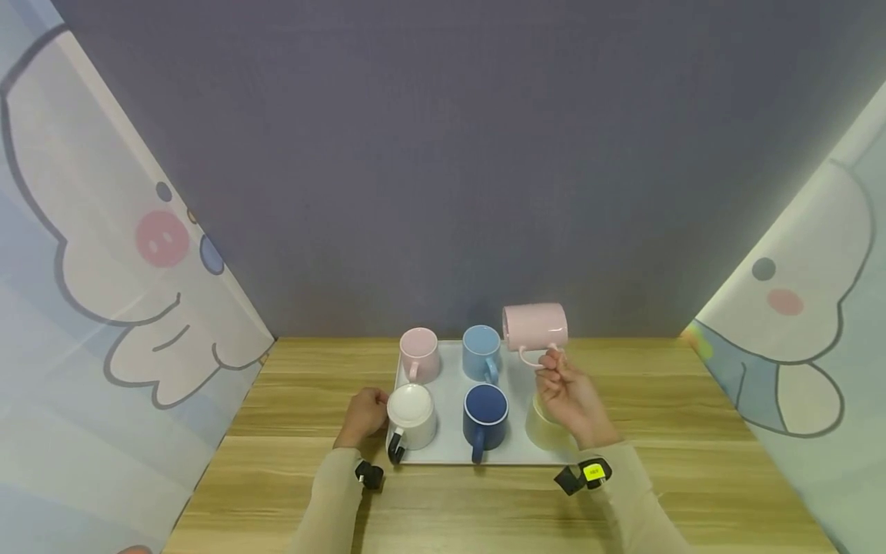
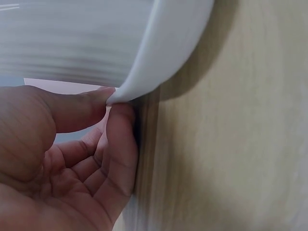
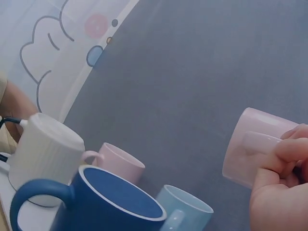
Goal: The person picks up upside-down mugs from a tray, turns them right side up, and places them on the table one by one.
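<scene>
My right hand [image 1: 573, 400] grips a pink mug [image 1: 534, 327] by its handle. That mug is on its side, raised over the back right of a white tray [image 1: 450, 408], handle pointing down. At the tray's left edge, my left hand [image 1: 364, 415] pinches the rim between thumb and forefinger, beside a ribbed white mug [image 1: 421, 429] with a black handle. On the tray's front side a navy mug [image 1: 484, 432] stands in the middle. A pale yellow mug [image 1: 542, 431] at front right is partly hidden by my right hand.
Along the tray's back stand a second pink mug [image 1: 424, 365] and a light blue mug [image 1: 477, 362]. The tray lies on a wooden table [image 1: 657, 415] near a grey back wall [image 1: 443, 169]. Cartoon-printed curtains [image 1: 138, 346] flank both sides.
</scene>
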`<act>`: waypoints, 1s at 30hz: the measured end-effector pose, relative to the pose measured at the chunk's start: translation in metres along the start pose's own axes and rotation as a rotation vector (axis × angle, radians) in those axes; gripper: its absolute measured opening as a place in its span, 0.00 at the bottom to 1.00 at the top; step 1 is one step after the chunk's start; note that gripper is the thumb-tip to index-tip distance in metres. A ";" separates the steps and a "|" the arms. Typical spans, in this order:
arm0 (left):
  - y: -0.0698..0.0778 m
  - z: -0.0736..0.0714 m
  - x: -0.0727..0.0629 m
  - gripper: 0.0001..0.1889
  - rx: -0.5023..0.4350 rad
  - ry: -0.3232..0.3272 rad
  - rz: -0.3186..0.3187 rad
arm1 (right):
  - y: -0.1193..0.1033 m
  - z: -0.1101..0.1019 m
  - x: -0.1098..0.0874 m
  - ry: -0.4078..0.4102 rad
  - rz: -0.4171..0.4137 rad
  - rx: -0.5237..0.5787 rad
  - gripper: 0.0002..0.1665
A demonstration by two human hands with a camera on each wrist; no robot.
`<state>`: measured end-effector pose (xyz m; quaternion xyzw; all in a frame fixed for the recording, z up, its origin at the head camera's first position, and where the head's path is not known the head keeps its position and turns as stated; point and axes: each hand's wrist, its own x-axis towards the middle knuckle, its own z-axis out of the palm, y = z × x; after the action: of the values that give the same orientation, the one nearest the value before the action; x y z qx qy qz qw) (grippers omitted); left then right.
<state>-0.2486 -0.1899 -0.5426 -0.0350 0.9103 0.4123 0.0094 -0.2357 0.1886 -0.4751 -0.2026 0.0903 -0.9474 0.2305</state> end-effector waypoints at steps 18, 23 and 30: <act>0.040 -0.014 0.004 0.09 -0.087 0.238 0.044 | 0.022 0.008 0.009 0.034 -0.028 0.004 0.16; 0.099 -0.013 -0.015 0.07 -0.274 0.272 0.183 | 0.033 0.012 0.015 0.055 -0.029 0.005 0.14; 0.150 0.022 -0.034 0.14 -0.843 -0.092 0.095 | 0.055 0.021 0.022 0.030 -0.031 0.023 0.19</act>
<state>-0.2252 -0.0732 -0.4431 0.0247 0.6611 0.7497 0.0157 -0.2228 0.1288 -0.4635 -0.1869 0.0797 -0.9548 0.2169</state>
